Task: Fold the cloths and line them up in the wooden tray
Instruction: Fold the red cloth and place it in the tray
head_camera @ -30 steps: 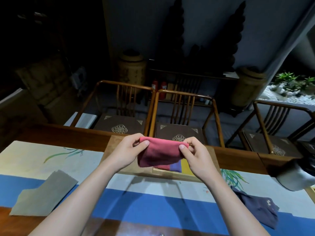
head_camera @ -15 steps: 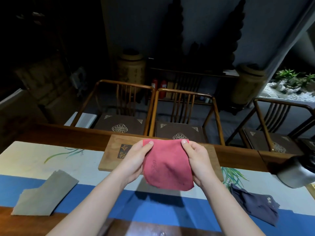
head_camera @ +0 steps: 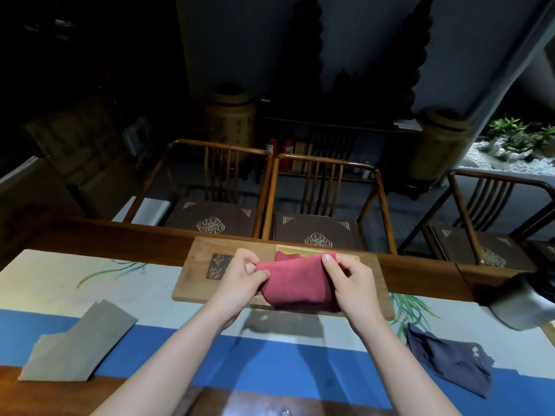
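Since the earlier frame we double the red cloth (head_camera: 295, 280) mid-frame; left hand (head_camera: 240, 279) and right hand (head_camera: 350, 279) pinch its corners. Uneven pinches risk a skewed fold over the wooden tray (head_camera: 198, 277).

Dim room, far background nearly black at upper left, daylight entering at upper right, table runner (head_camera: 270, 364) lit from above, soft arm shadows on it, wide-angle bending at edges, slightly soft detail
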